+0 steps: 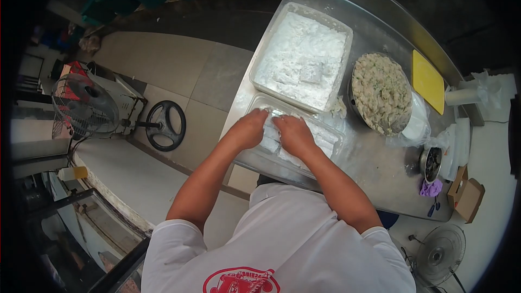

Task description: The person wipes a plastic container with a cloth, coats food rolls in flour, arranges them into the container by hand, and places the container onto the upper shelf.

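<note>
White-coated pieces (pixel 270 144) crowd our twelve-o'clock tray (pixel 340 142); left hand (pixel 249 129) and right hand (pixel 294 134) curl narrow, holding what we cannot tell; pressing hard could crush them.

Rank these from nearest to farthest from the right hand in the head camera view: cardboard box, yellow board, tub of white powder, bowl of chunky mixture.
From the right hand:
1. Tub of white powder, just beyond it.
2. Bowl of chunky mixture, to its right.
3. Yellow board, farther right, past the bowl.
4. Cardboard box, far right.
</note>
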The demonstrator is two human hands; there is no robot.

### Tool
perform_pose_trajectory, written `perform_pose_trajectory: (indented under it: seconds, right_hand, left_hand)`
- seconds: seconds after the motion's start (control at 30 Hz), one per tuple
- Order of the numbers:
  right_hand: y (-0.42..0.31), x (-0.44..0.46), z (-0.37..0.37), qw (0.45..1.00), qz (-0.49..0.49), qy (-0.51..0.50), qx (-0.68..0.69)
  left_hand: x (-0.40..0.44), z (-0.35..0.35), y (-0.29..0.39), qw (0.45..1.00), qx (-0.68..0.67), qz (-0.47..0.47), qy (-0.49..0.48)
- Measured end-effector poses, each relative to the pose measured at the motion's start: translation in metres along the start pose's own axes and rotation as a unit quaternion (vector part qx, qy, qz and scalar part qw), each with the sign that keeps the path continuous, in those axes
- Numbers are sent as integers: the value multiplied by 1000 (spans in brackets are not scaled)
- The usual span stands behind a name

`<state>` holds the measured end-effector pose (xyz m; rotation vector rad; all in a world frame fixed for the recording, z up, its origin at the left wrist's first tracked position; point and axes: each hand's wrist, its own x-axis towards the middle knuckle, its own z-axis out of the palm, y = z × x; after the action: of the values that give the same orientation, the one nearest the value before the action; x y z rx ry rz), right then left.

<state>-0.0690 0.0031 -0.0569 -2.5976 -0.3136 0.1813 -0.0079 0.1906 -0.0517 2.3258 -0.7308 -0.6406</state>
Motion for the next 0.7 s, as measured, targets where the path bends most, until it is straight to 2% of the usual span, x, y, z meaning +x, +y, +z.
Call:
perform_pose_trajectory:
  seconds: [0.03, 0.1, 0.2, 0.27, 0.33, 0.4, 0.43, 0.5, 0.53, 0.6, 0.7]
  right_hand:
    - [2, 0, 1, 1000, -2, -2, -2]
    - [5, -1, 0, 998, -4, -24, 59]
    - [8, -5, -10, 995, -57, -59, 58]
    - [-2, 2, -42, 993, -46, -85, 74]
    - [1, 12, -63, 993, -46, 61, 93]
    - [22, 40, -77, 987, -43, 132, 76]
    - [28, 55, -81, 987, -43, 131, 76]
    - [38, 80, -86, 997, 0, 67, -33]
    - [42, 90, -84, 997, 1, 68, -34]
    - [41, 106, -73, 995, 0, -28, -96]
    - [35, 116, -64, 990, -11, -62, -124]
  left_hand:
    - [0, 1, 0, 1000, -2, -1, 2]
    - [-1, 2, 3, 998, -4, -15, -66]
    - [-3, -1, 3, 995, -9, -34, -96]
    - [-7, -7, 9, 994, -21, -38, -97]
    - [-7, -7, 9, 994, -34, -41, -100]
    - [-6, -4, 5, 993, -54, -26, -106]
    - [-7, -4, 6, 992, -55, -26, -107]
    - [-9, -4, 10, 993, -53, -38, -96]
    - [-10, 0, 8, 993, -52, -37, -96]
    - [-14, 3, 8, 999, -40, -9, -35]
    - [-15, -15, 20, 997, -3, -10, -72]
